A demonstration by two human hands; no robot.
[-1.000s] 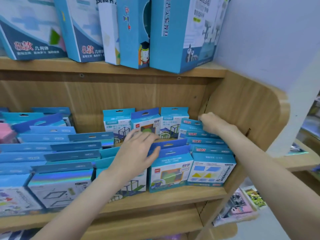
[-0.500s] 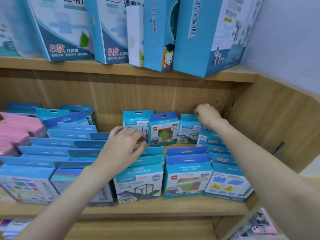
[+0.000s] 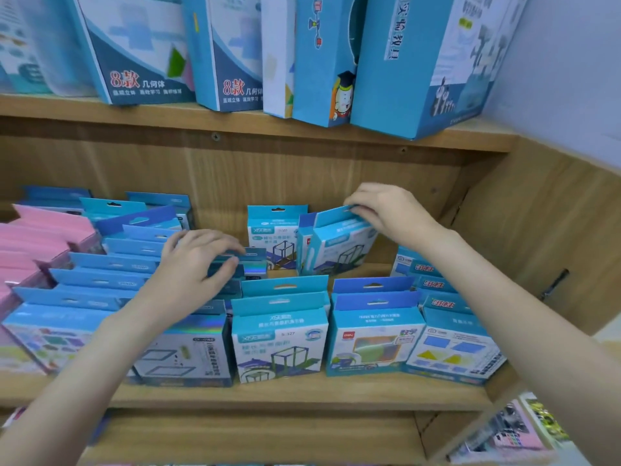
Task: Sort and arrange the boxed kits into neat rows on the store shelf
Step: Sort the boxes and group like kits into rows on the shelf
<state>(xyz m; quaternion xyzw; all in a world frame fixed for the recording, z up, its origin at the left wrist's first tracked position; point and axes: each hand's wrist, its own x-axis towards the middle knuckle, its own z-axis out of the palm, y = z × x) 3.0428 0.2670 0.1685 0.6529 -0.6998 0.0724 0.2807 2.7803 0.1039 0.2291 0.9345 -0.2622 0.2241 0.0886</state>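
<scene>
Wooden store shelf [image 3: 302, 395], middle tier, with an upper tier at the top of the frame carrying tall blue boxes [image 3: 420, 62] that stand upright, some leaning. At the left edge lies a stack of pink packs [image 3: 40, 237]; beside it, overlapping rows of blue boxed kits [image 3: 100, 280] run from lower left toward the back panel. Along the front edge, left to right, stand a holographic-topped kit [image 3: 188, 351], a cube-frame kit [image 3: 280, 344], a kit with a red logo [image 3: 373, 338] and a kit printed with triangles [image 3: 453, 348], each heading its own row. At the back, centre, an upright kit [image 3: 272, 233] stands against the panel; just right of it a tilted kit [image 3: 339, 243] leans to the right, partly covering another box behind it. Right hand [image 3: 389, 210], upper centre-right: grip narrow, fingertips pinching the hang tab of the tilted kit. Left hand [image 3: 195, 264], centre-left: fingers curled over the tops of the holographic row, thumb and fingers closed on the tab of a small kit [image 3: 252, 260], its forearm hiding part of the front-left boxes
</scene>
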